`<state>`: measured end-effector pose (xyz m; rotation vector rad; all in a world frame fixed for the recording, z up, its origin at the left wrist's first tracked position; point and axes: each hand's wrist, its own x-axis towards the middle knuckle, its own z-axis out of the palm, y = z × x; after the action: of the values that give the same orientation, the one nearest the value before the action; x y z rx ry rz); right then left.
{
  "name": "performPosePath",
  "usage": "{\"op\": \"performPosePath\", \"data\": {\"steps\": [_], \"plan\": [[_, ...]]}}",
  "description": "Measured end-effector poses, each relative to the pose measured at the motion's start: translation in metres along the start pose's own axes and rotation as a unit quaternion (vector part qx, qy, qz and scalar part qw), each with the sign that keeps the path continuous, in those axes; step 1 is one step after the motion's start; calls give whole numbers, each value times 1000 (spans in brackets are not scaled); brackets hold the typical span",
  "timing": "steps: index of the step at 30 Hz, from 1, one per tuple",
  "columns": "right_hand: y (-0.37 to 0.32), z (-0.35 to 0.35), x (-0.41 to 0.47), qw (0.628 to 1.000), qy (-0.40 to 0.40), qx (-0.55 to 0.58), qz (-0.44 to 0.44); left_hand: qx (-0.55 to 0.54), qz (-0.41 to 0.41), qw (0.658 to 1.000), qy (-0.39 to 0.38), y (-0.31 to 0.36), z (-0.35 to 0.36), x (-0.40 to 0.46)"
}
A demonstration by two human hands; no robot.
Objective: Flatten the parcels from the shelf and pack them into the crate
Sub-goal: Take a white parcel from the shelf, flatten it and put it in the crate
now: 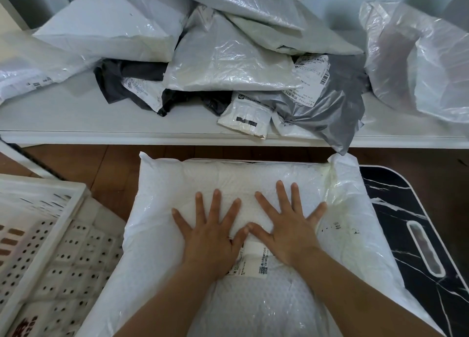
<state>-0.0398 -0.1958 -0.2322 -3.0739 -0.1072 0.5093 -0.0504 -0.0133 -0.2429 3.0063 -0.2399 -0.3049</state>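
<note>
Head view: a large white parcel [253,210] lies on a black marble-patterned table [406,235], covering most of it and overhanging its left edge toward the crate. Left hand [210,232] and right hand [286,230] both lie flat on the parcel's middle, fingers spread wide and straight, thumbs almost touching; neither grip pinches anything, palms pressing down. A shipping label [251,260] sits just below the thumbs, partly under the heels of the hands. The parcel looks puffy, plastic wrinkled at its far right corner. White perforated crate [50,235] stands on the floor at lower left, near the table's left edge; it looks unfilled in the part that shows. On the shelf [101,123] beyond, a heap of grey and white parcels [228,57] waits, one dark grey mailer [330,113] drooping over the shelf's front edge; a clear plastic bag [418,65] sits at the shelf's right end. Judgement: flattening step in hand, task early. Risks: slick film may let the parcel slide off the left edge under off-centre pressure; trapped air could split a seam if pressed hard; the overhanging grey mailer could slip to the floor if the heap is disturbed.
</note>
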Motion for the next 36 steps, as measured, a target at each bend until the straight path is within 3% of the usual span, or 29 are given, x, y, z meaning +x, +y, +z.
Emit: {"op": "performPosePath", "data": {"steps": [6,16,24,28,30,36], "plan": [[0,3,1,1000,8,26,0,6,-6,999,-48,3,-9,1],[1,10,1,997,57,43,-7,0,-1,1000,-8,2,0,0],[-23,-17,-19,997,-56,16,55,47,-29,997,-46,10,-17,-11],[-49,2,-78,997,43,49,29,54,-22,998,-23,28,-34,-49],[-52,17,-109,997,40,67,13,47,-13,999,14,30,-30,-79],[-39,52,-145,997,68,22,18,19,-39,999,-6,9,5,-139]]}}
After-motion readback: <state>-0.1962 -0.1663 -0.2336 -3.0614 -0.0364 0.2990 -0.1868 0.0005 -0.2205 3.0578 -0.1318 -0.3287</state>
